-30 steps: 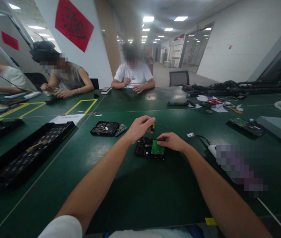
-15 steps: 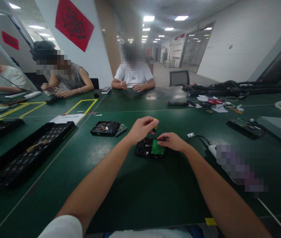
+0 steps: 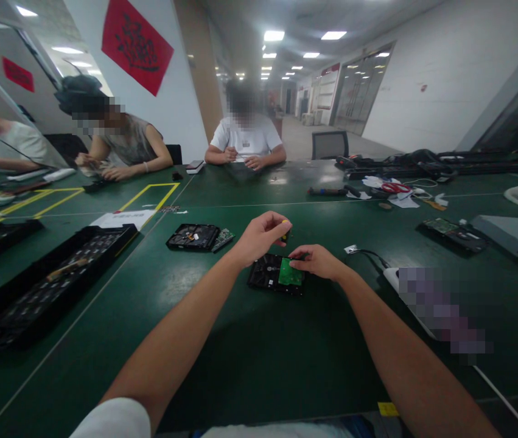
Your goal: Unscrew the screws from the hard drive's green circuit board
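Observation:
A black hard drive (image 3: 264, 272) with a green circuit board (image 3: 290, 275) lies flat on the dark green table in front of me. My left hand (image 3: 265, 234) is closed in a pinch above the drive's far edge, around a small yellow-and-black screwdriver (image 3: 287, 229) held roughly upright. Its tip is too small to make out. At the drive's right side, my right hand (image 3: 317, 261) grips the edge, with the thumb over the green board and the index finger at the far corner.
Left of my hands sit another hard drive (image 3: 192, 236) and a loose circuit board (image 3: 223, 239). A long black tray (image 3: 58, 274) stands farther left. To the right are a phone-like device (image 3: 405, 292) with a cable, a third drive (image 3: 450, 234) and a grey box (image 3: 514, 234). Co-workers sit opposite.
The yellow-and-black screwdriver shows slightly lower and more of it is covered by my left fingers. My right hand and the hard drive stay in place.

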The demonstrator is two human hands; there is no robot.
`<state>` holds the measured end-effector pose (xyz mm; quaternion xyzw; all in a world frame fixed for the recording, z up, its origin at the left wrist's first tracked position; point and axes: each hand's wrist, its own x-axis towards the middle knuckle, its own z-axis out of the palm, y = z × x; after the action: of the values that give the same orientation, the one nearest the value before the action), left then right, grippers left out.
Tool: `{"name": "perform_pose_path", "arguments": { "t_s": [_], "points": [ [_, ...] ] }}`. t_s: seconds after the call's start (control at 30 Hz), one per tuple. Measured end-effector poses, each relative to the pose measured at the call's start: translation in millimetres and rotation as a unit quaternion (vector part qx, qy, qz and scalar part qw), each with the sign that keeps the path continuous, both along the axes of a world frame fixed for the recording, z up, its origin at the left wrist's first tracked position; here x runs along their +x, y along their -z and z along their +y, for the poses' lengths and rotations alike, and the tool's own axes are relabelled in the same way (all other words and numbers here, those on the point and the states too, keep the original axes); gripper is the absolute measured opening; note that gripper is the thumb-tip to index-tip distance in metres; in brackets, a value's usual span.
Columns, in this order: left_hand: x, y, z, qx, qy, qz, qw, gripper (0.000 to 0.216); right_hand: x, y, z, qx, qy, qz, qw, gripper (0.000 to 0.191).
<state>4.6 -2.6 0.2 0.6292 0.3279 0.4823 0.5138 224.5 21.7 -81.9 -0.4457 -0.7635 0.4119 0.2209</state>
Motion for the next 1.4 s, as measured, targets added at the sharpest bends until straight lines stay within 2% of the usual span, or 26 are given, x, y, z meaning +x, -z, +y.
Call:
{"name": "perform_pose_path", "arguments": {
  "t_s": [0.13, 0.33, 0.53, 0.6, 0.77, 1.0, 1.13, 1.23, 1.4],
  "points": [
    [2.6, 4.6, 1.8, 0.02, -0.04, -0.001, 0.999, 0.034, -0.2, -1.1, -0.4, -0.004, 0.005, -0.008, 1.0, 0.037],
    [2.1, 4.0, 2.5, 0.053, -0.02, 0.012, 0.998, 0.035, -0.2, 3.1, 1.7, -0.002, 0.002, -0.005, 1.0, 0.039],
    [-0.8, -0.7, 2.0, -0.017, 0.015, -0.038, 0.999, 0.03, -0.2, 4.6, 2.1, -0.006, -0.001, 0.005, 1.0, 0.04],
    [-0.7, 0.2, 2.7, -0.014, 0.006, -0.038, 0.999, 0.029, 0.0, 3.7, 1.8, -0.004, 0.002, 0.004, 1.0, 0.04],
    [1.1, 4.9, 4.4, -0.006, -0.064, -0.009, 0.998, 0.038, 0.0, 3.2, 1.6, -0.002, 0.004, -0.007, 1.0, 0.038],
    [2.1, 4.2, 3.6, 0.028, -0.023, -0.003, 0.999, 0.037, -0.3, 2.9, 0.6, -0.007, 0.001, -0.001, 1.0, 0.039],
    [1.4, 2.5, 3.1, 0.007, -0.014, -0.013, 1.0, 0.035, -0.1, 1.8, -0.2, -0.008, 0.003, -0.001, 1.0, 0.039],
    [0.6, 1.2, 2.7, -0.009, -0.016, -0.023, 1.0, 0.034, 0.1, 2.1, 0.1, -0.009, 0.0, 0.0, 1.0, 0.037],
    [-0.3, 2.1, 3.3, 0.008, -0.054, 0.013, 0.998, 0.036, -0.5, 3.6, 1.5, -0.005, 0.004, -0.003, 1.0, 0.037]
  ]
}}
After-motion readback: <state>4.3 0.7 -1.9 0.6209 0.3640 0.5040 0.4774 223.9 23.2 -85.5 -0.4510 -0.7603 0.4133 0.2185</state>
